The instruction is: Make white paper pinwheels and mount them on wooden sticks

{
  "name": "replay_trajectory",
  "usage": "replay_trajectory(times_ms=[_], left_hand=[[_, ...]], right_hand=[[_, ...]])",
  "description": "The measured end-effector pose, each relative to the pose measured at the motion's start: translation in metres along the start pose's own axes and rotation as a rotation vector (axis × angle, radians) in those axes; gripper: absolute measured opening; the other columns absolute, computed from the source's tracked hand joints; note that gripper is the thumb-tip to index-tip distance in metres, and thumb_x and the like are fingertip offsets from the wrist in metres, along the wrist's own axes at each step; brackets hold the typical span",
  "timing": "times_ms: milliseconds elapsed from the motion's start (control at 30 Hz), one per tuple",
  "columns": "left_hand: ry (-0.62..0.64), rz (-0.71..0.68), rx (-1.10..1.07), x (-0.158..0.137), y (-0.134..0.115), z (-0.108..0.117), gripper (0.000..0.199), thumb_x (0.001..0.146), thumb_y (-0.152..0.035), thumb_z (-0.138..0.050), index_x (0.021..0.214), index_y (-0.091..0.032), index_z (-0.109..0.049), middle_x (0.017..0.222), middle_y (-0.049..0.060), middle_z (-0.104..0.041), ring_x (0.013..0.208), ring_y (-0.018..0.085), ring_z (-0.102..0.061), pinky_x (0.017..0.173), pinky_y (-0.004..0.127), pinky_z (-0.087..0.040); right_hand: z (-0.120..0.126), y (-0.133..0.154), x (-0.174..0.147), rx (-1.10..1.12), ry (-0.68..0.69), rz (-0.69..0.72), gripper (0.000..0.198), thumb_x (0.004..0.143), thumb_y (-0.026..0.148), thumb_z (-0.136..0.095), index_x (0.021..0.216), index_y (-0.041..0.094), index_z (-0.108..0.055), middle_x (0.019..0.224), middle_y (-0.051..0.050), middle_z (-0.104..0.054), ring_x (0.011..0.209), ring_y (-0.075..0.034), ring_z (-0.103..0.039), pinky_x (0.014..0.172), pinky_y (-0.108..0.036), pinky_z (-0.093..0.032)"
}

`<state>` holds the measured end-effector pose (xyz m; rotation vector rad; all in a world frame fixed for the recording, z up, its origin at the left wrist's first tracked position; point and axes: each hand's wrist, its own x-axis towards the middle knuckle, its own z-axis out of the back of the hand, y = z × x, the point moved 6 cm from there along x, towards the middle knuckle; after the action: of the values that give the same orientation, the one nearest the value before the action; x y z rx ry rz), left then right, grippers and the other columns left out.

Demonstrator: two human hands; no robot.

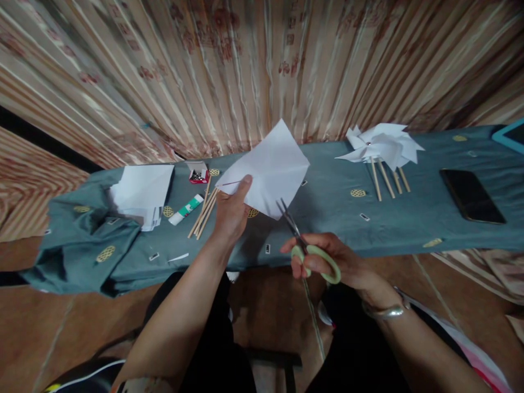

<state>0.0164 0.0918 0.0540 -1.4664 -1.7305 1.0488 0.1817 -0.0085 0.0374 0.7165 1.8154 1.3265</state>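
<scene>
My left hand (235,210) pinches a white sheet of paper (280,158) near its left corner, thumb on top. A slit runs in from that corner beside the thumb. My right hand (327,259) has its fingers through the pale green handles of a pair of scissors (301,237). The blades point up and left at the sheet's lowest corner; whether they touch the paper I cannot tell. Just left of my left hand lie several wooden sticks (201,221), a glue stick (186,209) and a small red box (198,173) with little metal pieces in it.
White paper pinwheels (385,143) on wooden sticks lie at the right rear of the cloth-covered table (327,218). A black phone (472,195) and a blue-edged device (511,136) are farther right. At left sits a stack of white paper (143,188). A curtain (262,71) hangs behind.
</scene>
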Motion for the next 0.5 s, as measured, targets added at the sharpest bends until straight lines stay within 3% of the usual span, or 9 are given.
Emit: replay_trajectory(times_ms=[67,167,367,500], left_hand=[[0.01,0.036,-0.006,-0.007,0.007,-0.005,0.034,0.071,-0.029,-0.083,0.102,-0.02,-0.071,0.11,0.009,-0.076,0.124,0.029,-0.061,0.099,0.04,-0.053],[0.016,0.088,-0.043,-0.015,0.012,-0.01,0.039,0.069,-0.028,-0.084,0.104,-0.019,-0.07,0.107,0.009,-0.077,0.125,0.03,-0.061,0.1,0.041,-0.053],[0.008,0.12,-0.148,-0.009,0.006,-0.009,0.029,0.081,-0.02,-0.073,0.11,-0.02,-0.07,0.115,0.008,-0.075,0.126,0.026,-0.061,0.104,0.038,-0.051],[-0.06,0.112,-0.214,0.003,-0.005,0.003,0.025,0.091,-0.013,-0.06,0.113,-0.02,-0.068,0.124,0.006,-0.072,0.13,0.022,-0.058,0.105,0.035,-0.051]], right_hand=[[0.008,0.002,0.005,0.037,-0.124,0.053,0.048,0.073,0.061,-0.074,0.098,0.02,-0.069,0.068,0.0,-0.069,0.059,-0.012,-0.06,0.059,-0.026,-0.049],[0.012,-0.005,0.016,0.027,-0.195,0.021,0.051,0.068,0.062,-0.077,0.093,0.018,-0.068,0.065,0.0,-0.068,0.057,-0.011,-0.058,0.056,-0.024,-0.047],[0.003,-0.025,0.022,-0.028,-0.132,-0.107,0.049,0.071,0.065,-0.073,0.084,0.018,-0.067,0.063,0.0,-0.065,0.055,-0.01,-0.054,0.053,-0.022,-0.042],[0.001,-0.03,0.011,-0.139,-0.114,-0.178,0.049,0.072,0.064,-0.071,0.09,0.019,-0.066,0.066,0.0,-0.066,0.059,-0.012,-0.057,0.055,-0.023,-0.041]])
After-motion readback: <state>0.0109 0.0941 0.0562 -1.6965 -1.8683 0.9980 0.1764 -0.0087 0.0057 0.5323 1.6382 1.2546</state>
